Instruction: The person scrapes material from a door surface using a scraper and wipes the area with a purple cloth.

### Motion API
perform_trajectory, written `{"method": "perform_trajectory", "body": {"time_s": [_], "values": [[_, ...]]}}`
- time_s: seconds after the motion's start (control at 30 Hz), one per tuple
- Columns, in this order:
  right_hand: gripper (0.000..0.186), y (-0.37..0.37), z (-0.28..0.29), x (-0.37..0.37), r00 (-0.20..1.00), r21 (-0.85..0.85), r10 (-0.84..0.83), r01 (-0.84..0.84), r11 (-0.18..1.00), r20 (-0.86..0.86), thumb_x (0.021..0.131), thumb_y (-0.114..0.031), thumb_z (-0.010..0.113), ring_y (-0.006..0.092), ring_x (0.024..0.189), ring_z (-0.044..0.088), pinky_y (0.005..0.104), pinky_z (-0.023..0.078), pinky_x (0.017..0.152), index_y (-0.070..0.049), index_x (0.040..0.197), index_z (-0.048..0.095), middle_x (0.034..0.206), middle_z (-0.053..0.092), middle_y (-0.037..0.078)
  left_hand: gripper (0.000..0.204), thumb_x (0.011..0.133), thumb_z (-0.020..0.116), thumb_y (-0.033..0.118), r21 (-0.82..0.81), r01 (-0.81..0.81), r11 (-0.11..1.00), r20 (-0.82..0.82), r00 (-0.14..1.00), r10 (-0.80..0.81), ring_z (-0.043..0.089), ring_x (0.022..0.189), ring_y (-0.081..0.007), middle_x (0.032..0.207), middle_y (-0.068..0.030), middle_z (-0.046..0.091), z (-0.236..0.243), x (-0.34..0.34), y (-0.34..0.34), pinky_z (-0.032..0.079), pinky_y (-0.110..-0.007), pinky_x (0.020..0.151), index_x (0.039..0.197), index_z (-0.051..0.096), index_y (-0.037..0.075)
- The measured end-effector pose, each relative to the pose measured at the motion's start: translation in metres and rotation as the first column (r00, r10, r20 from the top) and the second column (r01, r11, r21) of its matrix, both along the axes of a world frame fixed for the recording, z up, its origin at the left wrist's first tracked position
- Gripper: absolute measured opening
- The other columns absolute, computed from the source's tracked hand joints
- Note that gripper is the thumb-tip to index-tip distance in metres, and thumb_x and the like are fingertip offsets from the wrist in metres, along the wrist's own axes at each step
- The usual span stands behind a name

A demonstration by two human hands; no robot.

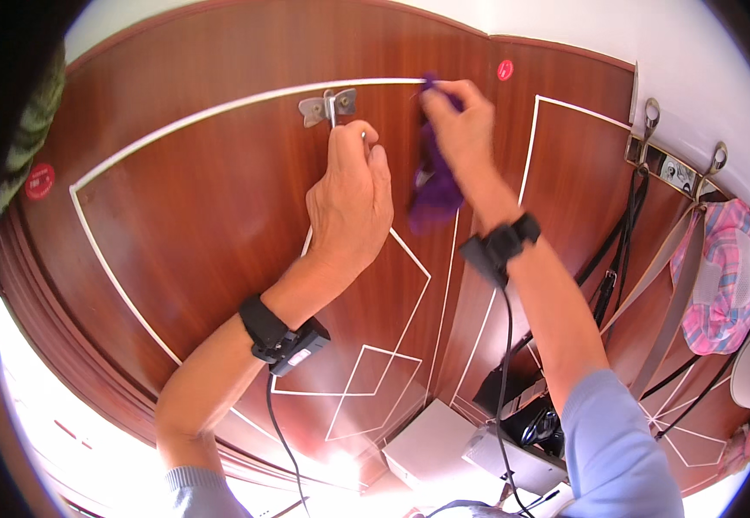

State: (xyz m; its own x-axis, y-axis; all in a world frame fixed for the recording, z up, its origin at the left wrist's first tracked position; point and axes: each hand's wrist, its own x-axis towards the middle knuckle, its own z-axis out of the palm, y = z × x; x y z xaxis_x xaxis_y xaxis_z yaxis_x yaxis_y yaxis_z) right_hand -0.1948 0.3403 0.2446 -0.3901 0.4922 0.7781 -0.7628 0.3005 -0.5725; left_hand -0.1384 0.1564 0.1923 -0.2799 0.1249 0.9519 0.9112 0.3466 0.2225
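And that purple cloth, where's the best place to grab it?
Probably its upper end, pinched from the right: the purple cloth looks soft and hangs downward, leaving its lower part loose. The right hand holds it there.

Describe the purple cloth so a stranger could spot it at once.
Find the brown wooden panelling with white lines. Near its top, right of the metal fitting, the person's right hand holds a hanging cloth. Its deep purple sets it apart from the pink checked fabric at far right.
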Motion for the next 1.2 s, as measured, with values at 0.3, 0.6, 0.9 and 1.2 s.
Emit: {"method": "perform_trajectory", "body": {"time_s": [0.3,0.6,0.9,1.2], "values": [[0.018,0.020,0.018,-0.003,0.962,0.107,-0.253,0.263,0.959,-0.098,0.075,-0.014,0.062,0.0256,0.064,0.063,0.0367,0.048,0.059,0.000,0.086,0.063,0.071,0.063,0.017,0.021,0.095,0.038,0.019,-0.030,-0.022,0.999,0.029,0.999,0.022,0.056,0.078,-0.0307,0.092,-0.0167,0.053,0.006,0.004,0.002,0.044,-0.040,0.071,0.110,0.040,0.004],[0.015,0.006,0.021,-0.005,0.939,0.153,-0.320,0.337,0.929,-0.125,0.076,-0.016,0.064,0.0333,0.081,0.059,0.0380,0.047,0.072,-0.003,0.085,0.064,0.078,0.061,0.018,0.022,0.095,0.039,0.020,-0.012,-0.032,0.999,-0.040,0.999,0.031,0.056,0.079,-0.0302,0.089,-0.0162,0.053,0.002,-0.002,0.001,0.045,-0.040,0.072,0.110,0.040,0.004],[0.018,-0.034,-0.022,0.008,0.926,0.352,-0.189,0.305,0.885,-0.326,0.075,-0.013,0.066,0.0301,0.079,0.057,0.0357,0.046,0.067,-0.006,0.091,0.063,0.087,0.055,0.015,0.014,0.091,0.045,0.009,0.029,-0.076,0.997,-0.151,0.985,0.079,0.058,0.073,-0.0333,0.090,-0.0155,0.050,-0.001,-0.007,0.002,0.046,-0.041,0.060,0.103,0.040,0.003],[0.017,-0.032,-0.033,0.003,0.853,0.434,-0.220,0.444,0.784,-0.474,0.076,-0.010,0.065,0.0331,0.080,0.057,0.0382,0.047,0.069,-0.004,0.091,0.060,0.089,0.053,0.016,0.023,0.095,0.039,0.020,0.009,-0.024,1.000,0.026,0.999,0.023,0.057,0.082,-0.0303,0.090,-0.0173,0.054,-0.001,0.000,-0.002,0.045,-0.039,0.073,0.109,0.042,0.003]]}}
